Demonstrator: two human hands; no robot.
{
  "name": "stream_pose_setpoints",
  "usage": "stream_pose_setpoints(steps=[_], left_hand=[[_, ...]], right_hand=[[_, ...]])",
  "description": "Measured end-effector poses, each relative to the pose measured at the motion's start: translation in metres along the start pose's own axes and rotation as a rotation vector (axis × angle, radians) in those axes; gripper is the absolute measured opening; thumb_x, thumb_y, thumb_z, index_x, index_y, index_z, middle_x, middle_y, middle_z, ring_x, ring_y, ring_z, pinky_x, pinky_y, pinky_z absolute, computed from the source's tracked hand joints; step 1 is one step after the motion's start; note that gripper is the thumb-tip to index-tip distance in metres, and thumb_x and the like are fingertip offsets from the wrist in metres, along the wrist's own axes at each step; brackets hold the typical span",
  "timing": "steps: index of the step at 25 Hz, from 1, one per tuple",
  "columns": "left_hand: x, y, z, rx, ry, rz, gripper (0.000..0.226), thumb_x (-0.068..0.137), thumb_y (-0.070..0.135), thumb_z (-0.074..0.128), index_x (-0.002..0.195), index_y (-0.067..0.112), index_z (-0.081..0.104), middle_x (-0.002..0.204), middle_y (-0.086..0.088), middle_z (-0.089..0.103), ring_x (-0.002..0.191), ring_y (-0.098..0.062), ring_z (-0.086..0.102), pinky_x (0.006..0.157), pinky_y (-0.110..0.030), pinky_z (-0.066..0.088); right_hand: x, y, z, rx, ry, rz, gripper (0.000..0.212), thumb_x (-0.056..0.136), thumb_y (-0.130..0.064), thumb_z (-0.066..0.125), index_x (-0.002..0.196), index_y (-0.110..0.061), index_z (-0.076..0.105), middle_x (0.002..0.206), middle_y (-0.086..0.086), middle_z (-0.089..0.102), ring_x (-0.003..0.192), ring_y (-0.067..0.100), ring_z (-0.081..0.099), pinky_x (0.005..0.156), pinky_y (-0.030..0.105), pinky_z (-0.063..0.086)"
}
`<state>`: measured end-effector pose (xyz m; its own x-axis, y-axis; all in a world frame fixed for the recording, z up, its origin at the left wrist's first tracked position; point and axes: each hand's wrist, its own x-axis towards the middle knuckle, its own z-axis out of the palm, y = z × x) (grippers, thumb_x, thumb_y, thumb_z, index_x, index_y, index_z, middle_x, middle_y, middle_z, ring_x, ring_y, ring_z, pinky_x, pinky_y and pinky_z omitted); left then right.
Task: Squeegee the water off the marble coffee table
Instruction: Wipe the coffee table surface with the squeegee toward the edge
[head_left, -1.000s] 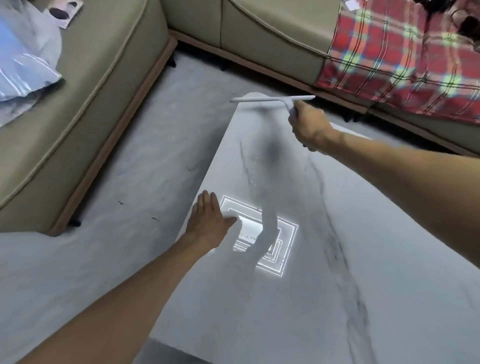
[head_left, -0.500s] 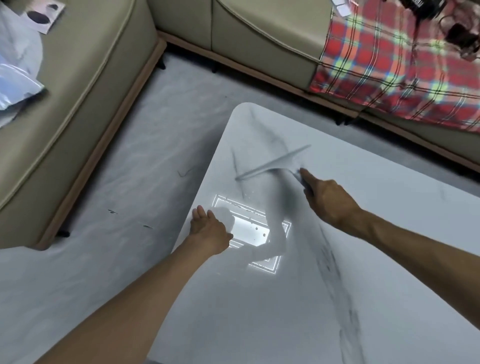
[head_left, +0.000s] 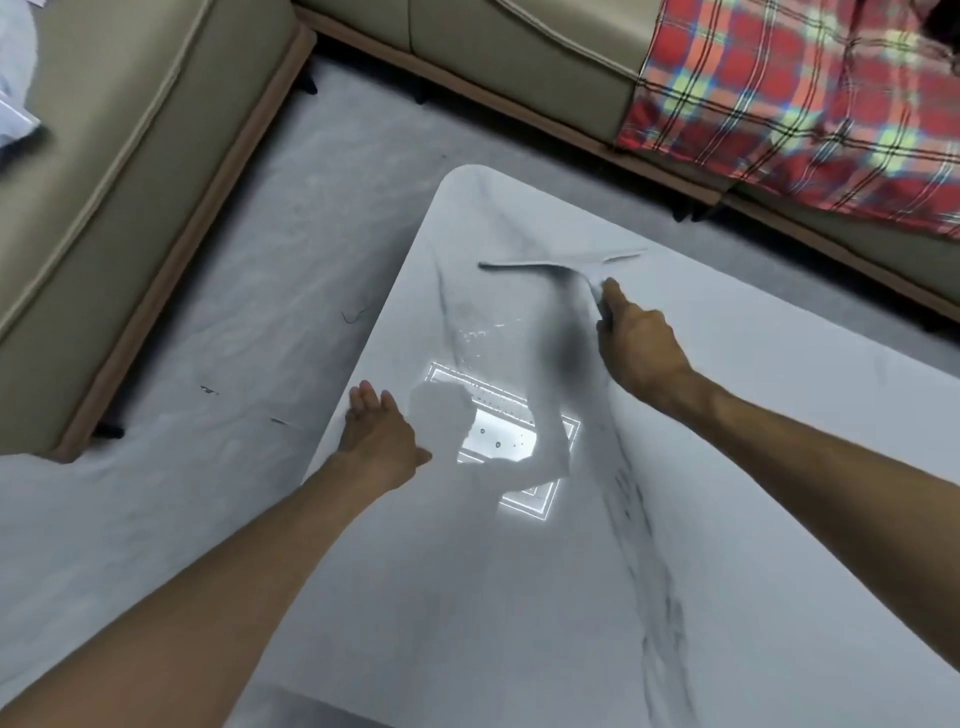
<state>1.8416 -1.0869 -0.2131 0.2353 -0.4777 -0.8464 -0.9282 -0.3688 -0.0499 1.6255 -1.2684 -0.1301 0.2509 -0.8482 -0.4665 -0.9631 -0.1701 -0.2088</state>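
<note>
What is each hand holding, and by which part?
The right hand grips the squeegee by its handle. The left hand holds nothing; it rests on the table edge.

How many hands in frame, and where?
2. The left hand rests on the table at its left edge; the right hand grips the squeegee farther up the tabletop. None seems hidden.
</note>
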Motion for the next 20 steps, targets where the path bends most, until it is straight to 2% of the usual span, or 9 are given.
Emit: stream_pose_setpoints(steps=[2,5,7,9,10,13,15,17,20], left_hand=[[0.001,0.0,0.001,-0.023,-0.017,0.004,0.102,0.092,0.06,0.042,0.147,-0.009,-0.011,0.153,-0.034,-0.017,0.146,-0.045,-0.012,0.119,-0.046,0.008],[-0.001,-0.001,0.001,-0.049,-0.007,0.014,0.104,0.091,0.059,0.046,0.147,-0.008,-0.011,0.154,-0.034,-0.018,0.146,-0.044,-0.012,0.119,-0.045,0.008],[-0.002,-0.002,0.001,-0.065,-0.005,0.017,0.106,0.089,0.059,0.047,0.148,-0.008,-0.01,0.154,-0.034,-0.017,0.146,-0.044,-0.012,0.119,-0.045,0.008],[-0.002,0.0,0.0,-0.061,-0.003,0.019,0.109,0.088,0.061,0.048,0.147,-0.009,-0.011,0.153,-0.035,-0.017,0.145,-0.046,-0.012,0.119,-0.046,0.008],[-0.002,0.001,0.0,-0.051,-0.001,0.017,0.112,0.087,0.062,0.049,0.147,-0.01,-0.011,0.153,-0.036,-0.017,0.145,-0.046,-0.012,0.119,-0.046,0.008],[-0.002,0.001,0.003,-0.033,0.021,0.023,0.115,0.085,0.065,0.051,0.146,-0.011,-0.011,0.152,-0.038,-0.016,0.145,-0.047,-0.011,0.119,-0.046,0.01],[-0.003,0.0,0.004,-0.025,0.032,0.03,0.115,0.085,0.064,0.051,0.146,-0.011,-0.01,0.152,-0.038,-0.016,0.145,-0.047,-0.011,0.119,-0.046,0.01],[-0.005,0.0,0.002,-0.036,0.029,0.03,0.113,0.086,0.063,0.051,0.147,-0.011,-0.01,0.152,-0.037,-0.016,0.145,-0.047,-0.011,0.119,-0.046,0.009],[-0.007,-0.003,-0.001,-0.066,0.018,0.05,0.11,0.087,0.054,0.056,0.147,-0.008,-0.011,0.153,-0.035,-0.017,0.146,-0.045,-0.011,0.119,-0.045,0.009]], right_hand=[[-0.048,0.022,0.005,0.032,-0.066,-0.016,0.044,0.097,-0.017,0.036,0.141,-0.016,0.03,0.082,0.022,0.06,0.072,0.041,0.054,0.06,0.035,0.037],[-0.088,0.039,-0.008,-0.021,-0.194,-0.029,0.04,0.098,-0.017,0.04,0.137,-0.013,0.035,0.084,0.021,0.063,0.069,0.039,0.054,0.06,0.034,0.037],[-0.07,0.027,-0.024,0.003,-0.141,-0.055,0.026,0.098,-0.017,0.04,0.122,-0.008,0.042,0.091,0.026,0.065,0.069,0.039,0.056,0.055,0.032,0.036],[-0.025,0.002,-0.036,0.042,-0.047,-0.052,0.011,0.098,-0.016,0.038,0.108,-0.01,0.038,0.095,0.031,0.063,0.067,0.035,0.052,0.043,0.033,0.031],[0.001,-0.012,-0.038,0.078,-0.019,-0.031,0.014,0.099,-0.015,0.036,0.111,-0.009,0.038,0.1,0.032,0.062,0.072,0.037,0.054,0.039,0.036,0.031],[0.045,-0.039,-0.026,0.176,-0.006,0.049,0.038,0.098,-0.016,0.033,0.134,-0.005,0.033,0.114,0.029,0.057,0.082,0.04,0.058,0.03,0.032,0.036],[0.026,-0.038,-0.005,0.103,-0.02,-0.003,0.044,0.097,-0.015,0.034,0.14,-0.006,0.029,0.114,0.03,0.057,0.084,0.041,0.057,0.045,0.033,0.046],[-0.023,-0.021,0.014,0.035,-0.05,-0.122,0.046,0.097,-0.015,0.036,0.142,-0.011,0.028,0.106,0.03,0.061,0.09,0.047,0.058,0.064,0.039,0.044],[-0.098,0.014,0.017,-0.008,-0.232,-0.169,0.052,0.098,-0.02,0.039,0.148,-0.023,0.025,0.094,0.025,0.064,0.081,0.045,0.061,0.065,0.038,0.046]])
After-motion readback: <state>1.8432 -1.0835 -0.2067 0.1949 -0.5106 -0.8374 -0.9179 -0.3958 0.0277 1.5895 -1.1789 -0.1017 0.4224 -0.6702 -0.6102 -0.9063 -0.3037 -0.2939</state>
